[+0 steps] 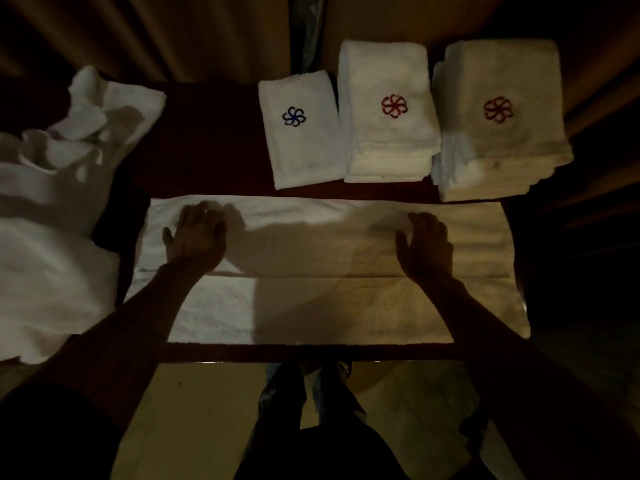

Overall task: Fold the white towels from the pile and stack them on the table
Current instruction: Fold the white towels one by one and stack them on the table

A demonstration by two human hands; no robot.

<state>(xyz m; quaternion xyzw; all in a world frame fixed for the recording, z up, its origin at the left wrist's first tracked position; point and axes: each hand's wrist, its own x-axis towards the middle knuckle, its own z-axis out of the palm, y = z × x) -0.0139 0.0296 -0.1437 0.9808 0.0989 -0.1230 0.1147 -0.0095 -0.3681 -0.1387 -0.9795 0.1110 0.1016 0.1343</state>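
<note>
A long white towel [311, 292] lies spread across the front of the dark table [214, 143], with a fold line running along its length. My left hand [197, 233] rests flat on its left part, fingers spread. My right hand [427, 244] lies flat on its right part. Behind it stand three folded towel stacks: one with a blue emblem [298, 133], a middle one with a red emblem [388, 112], and a right one with a red emblem [502, 116]. A crumpled pile of white towels [59, 209] covers the table's left end.
The table's front edge [311, 353] runs just below the towel. Beyond it, pale floor [194, 410] and my legs [311, 410] show. Brown curtains [138, 32] hang behind the table. The room is dim.
</note>
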